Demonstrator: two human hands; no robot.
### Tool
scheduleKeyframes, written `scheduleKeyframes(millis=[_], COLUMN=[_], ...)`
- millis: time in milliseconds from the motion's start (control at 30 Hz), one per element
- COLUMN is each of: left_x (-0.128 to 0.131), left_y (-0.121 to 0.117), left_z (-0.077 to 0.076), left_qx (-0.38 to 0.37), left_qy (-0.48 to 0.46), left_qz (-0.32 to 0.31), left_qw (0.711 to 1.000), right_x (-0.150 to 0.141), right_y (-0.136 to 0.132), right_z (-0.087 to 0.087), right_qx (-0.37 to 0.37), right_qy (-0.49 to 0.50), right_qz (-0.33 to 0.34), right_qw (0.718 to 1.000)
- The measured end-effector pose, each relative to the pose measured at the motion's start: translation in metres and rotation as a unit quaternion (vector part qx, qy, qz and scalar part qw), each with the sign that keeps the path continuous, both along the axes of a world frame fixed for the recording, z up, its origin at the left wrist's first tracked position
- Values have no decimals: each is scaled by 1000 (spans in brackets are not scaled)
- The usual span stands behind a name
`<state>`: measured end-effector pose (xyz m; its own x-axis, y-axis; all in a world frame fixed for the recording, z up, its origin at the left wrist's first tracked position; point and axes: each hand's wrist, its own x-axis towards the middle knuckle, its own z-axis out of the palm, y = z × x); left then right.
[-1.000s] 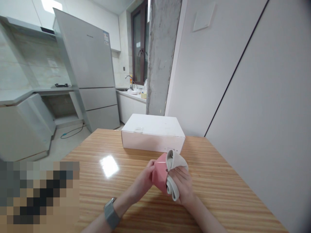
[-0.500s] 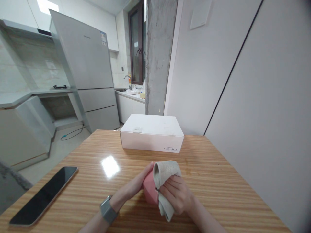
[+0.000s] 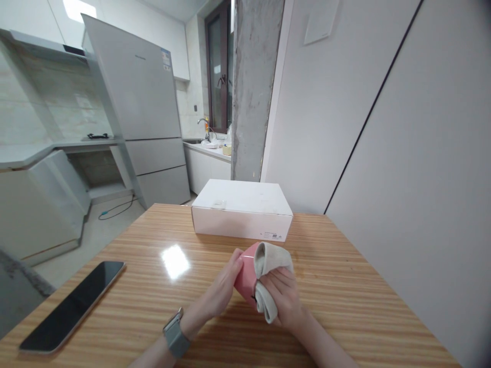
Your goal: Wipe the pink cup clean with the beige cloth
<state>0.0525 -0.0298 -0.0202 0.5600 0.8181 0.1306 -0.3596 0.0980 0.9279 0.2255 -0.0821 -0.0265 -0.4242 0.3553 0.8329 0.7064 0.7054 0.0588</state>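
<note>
A glossy pink object (image 3: 245, 278) with flat, angled sides is held above the table; its kind does not show, since cloth and fingers cover much of it. My left hand (image 3: 226, 283) grips its left side, thumb and fingers closed around the edge. My right hand (image 3: 286, 294) is closed on a beige cloth (image 3: 274, 257), pressing it against the object's right side. The cloth is bunched, with one fold curling over the top and another hanging below the fingers. A grey-banded watch (image 3: 176, 335) is on my left wrist.
On the wooden table (image 3: 364, 306) a white box (image 3: 241, 220) stands beyond my hands. A black-screened phone (image 3: 72, 306) lies at the left. Further back are a grey fridge (image 3: 138, 92), a concrete column (image 3: 251, 92) and a sink counter (image 3: 210, 161).
Both hands have moved slightly up and to the right with the pink object, which has tilted. The cloth now sits higher, its lower fold drawn up. The view has shifted slightly.
</note>
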Motion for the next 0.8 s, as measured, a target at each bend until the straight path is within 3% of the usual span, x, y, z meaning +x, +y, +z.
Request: scheduleKeyframes(millis=[167,267,500,800], left_x=[17,17,14,8], left_y=[5,5,-4,-7], left_z=[-3,1,18,23], left_qx=[-112,-145,-103,-31], left_qy=[-80,-50,6,15], left_qz=[0,-36,-43,-17], left_qw=[991,987,994,999], right_x=[-1,-6,-5,1], right_y=[0,-1,-1,3], right_z=[7,10,8,5], right_qx=[60,77,90,26], right_qy=[-77,-102,-103,-5], right_qz=[17,37,53,34], right_qw=[995,991,989,999])
